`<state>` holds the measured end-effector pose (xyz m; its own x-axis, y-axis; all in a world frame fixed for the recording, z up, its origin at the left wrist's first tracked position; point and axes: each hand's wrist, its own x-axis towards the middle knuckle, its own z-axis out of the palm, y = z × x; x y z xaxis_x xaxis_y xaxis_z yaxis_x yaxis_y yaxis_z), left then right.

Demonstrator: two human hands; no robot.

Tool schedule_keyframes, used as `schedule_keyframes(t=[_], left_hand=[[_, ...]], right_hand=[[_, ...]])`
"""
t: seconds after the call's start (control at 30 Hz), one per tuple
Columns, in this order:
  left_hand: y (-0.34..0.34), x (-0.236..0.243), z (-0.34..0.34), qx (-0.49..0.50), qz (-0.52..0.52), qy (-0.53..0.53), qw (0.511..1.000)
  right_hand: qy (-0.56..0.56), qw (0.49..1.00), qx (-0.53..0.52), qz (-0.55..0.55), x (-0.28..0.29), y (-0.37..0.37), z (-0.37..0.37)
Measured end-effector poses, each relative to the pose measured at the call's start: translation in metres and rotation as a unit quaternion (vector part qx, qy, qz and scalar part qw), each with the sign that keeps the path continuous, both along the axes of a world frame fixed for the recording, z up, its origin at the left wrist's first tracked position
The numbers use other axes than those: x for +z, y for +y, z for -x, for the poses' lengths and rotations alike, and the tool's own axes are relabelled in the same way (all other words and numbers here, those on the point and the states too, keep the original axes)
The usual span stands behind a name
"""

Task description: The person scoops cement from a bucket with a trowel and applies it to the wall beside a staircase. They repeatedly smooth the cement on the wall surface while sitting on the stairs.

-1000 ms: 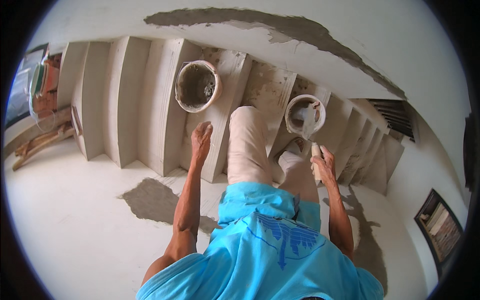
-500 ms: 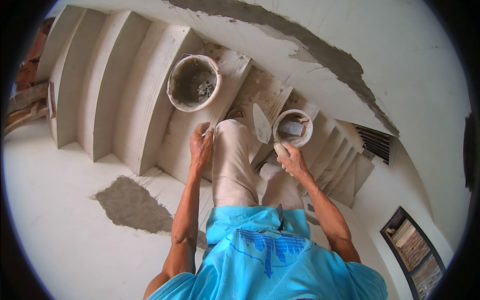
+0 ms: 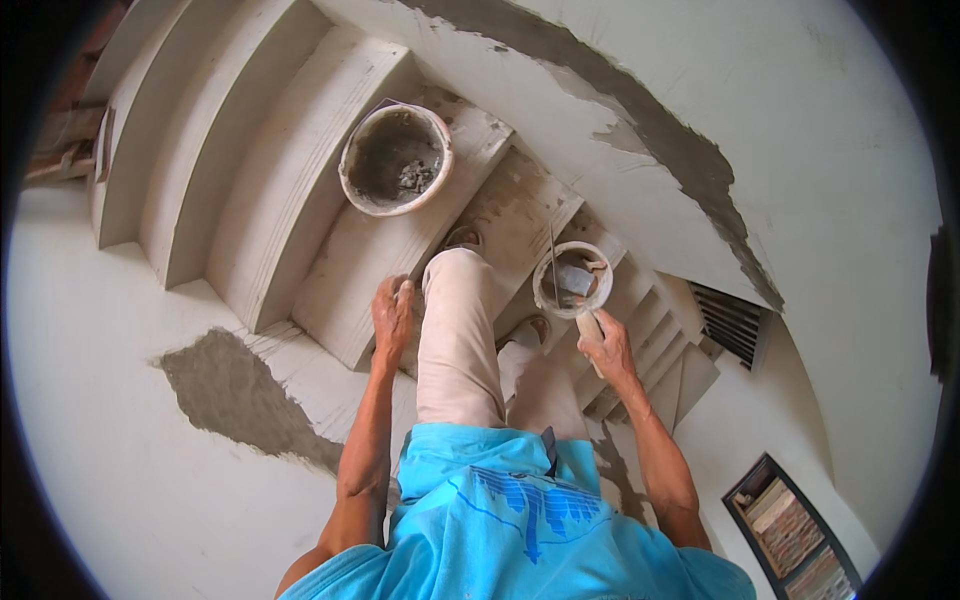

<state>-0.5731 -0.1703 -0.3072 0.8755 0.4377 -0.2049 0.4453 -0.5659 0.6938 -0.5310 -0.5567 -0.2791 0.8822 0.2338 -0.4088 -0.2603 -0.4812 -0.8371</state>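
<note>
My right hand [image 3: 608, 348] is closed round the pale handle of a trowel [image 3: 588, 326]. The thin blade, seen edge-on, rises across the left side of a small bucket [image 3: 540, 297]. Inside that bucket lie a pale grey flat piece [image 3: 575, 279] and some smears of mortar. Beside my left knee hangs my left hand [image 3: 391, 318], fingers curled together with the thumb along them; I see nothing held in it. A larger bucket [image 3: 446, 165] with grey mortar [image 3: 415, 178] at its bottom stands on a step ahead of my left hand.
Curved concrete stairs [image 3: 290, 190] rise to the left, and more steps descend to the right. Grey mortar patches mark the left wall [image 3: 235, 390] and the right wall [image 3: 640, 100]. A dark slatted vent [image 3: 728, 325] and a framed window [image 3: 790, 525] are at the right.
The trowel blade has turned from its broad face to edge-on and now overlaps the small bucket. My right hand has shifted slightly right and down. The view has shifted, and my feet show more.
</note>
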Motion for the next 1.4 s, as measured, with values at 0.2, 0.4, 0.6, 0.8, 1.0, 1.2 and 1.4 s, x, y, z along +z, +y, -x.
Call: schedule_keyframes(t=[0.2,0.4,0.6,0.8,1.0,1.2,1.4], left_hand=[[0.101,-0.040,0.020,0.028,-0.112,-0.001,0.993],[0.206,-0.082,-0.052,0.006,-0.310,-0.047,0.950],[0.242,-0.088,-0.131,0.019,-0.350,-0.003,0.937],[0.267,-0.125,-0.207,-0.012,-0.436,0.028,0.900],[0.261,-0.153,-0.223,0.119,-0.406,-0.053,0.904],[0.269,-0.155,-0.219,0.088,-0.443,-0.046,0.891],[0.259,-0.146,-0.224,0.078,-0.439,0.023,0.895]], right_hand=[[0.139,0.987,-0.078,-0.021,0.008,0.000,0.040],[0.204,0.968,-0.146,0.009,0.013,-0.009,0.080],[0.233,0.944,-0.235,-0.012,0.042,-0.003,0.093],[0.119,0.984,-0.113,0.074,-0.055,-0.001,0.058],[0.012,0.991,-0.072,0.116,-0.084,0.007,0.001],[0.001,0.982,-0.013,0.186,-0.103,0.025,-0.039],[-0.213,0.963,-0.037,0.161,-0.083,0.064,-0.111]])
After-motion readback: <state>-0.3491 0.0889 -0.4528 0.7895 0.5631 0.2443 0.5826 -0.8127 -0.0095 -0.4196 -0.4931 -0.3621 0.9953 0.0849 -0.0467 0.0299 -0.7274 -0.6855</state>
